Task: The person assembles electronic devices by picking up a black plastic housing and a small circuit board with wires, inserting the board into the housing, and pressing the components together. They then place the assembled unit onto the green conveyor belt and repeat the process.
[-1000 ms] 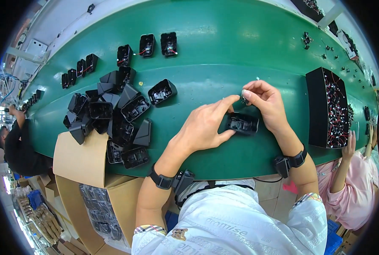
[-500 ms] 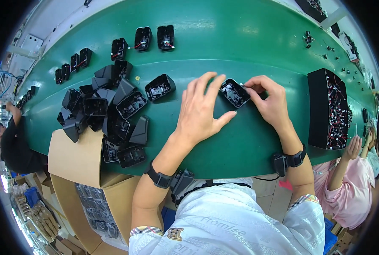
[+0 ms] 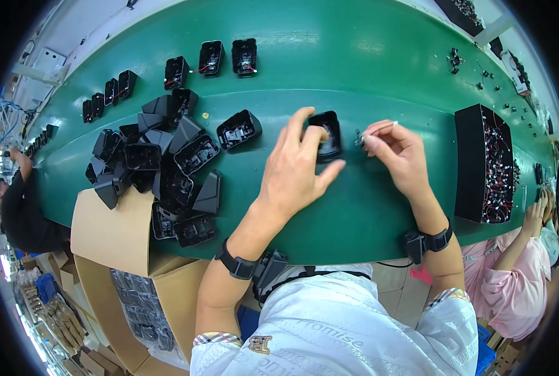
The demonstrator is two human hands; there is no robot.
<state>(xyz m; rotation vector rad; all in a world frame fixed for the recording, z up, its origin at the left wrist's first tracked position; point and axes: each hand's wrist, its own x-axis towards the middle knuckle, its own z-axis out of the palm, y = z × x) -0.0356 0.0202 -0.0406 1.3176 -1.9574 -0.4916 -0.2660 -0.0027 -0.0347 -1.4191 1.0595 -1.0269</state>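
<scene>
Black housing (image 3: 334, 133): open-topped, mid worktop (image 3: 367, 216), well back from the front edge
Left hand (image 3: 292, 172): fingers spread around the housing's left side, can't tell if they're really gripping
Right hand (image 3: 395, 150): fingertips pinched on a small dark part (image 3: 360, 139), just right of the housing
Housing pile (image 3: 145, 156): front edge, left side, insides showing
Black box (image 3: 470, 166): toward the front right corner, full of red-wired bits (image 3: 497, 163)
Carton (image 3: 182, 294): below the front edge, black pieces (image 3: 141, 310) inside
Elbow room: green surface between right hand and box

A black, open-faced rectangular housing (image 3: 334, 135) lies by the left hand (image 3: 289, 175), and a small dark component (image 3: 359, 138) sits pinched in the right hand's (image 3: 400, 156) fingertips.
</scene>
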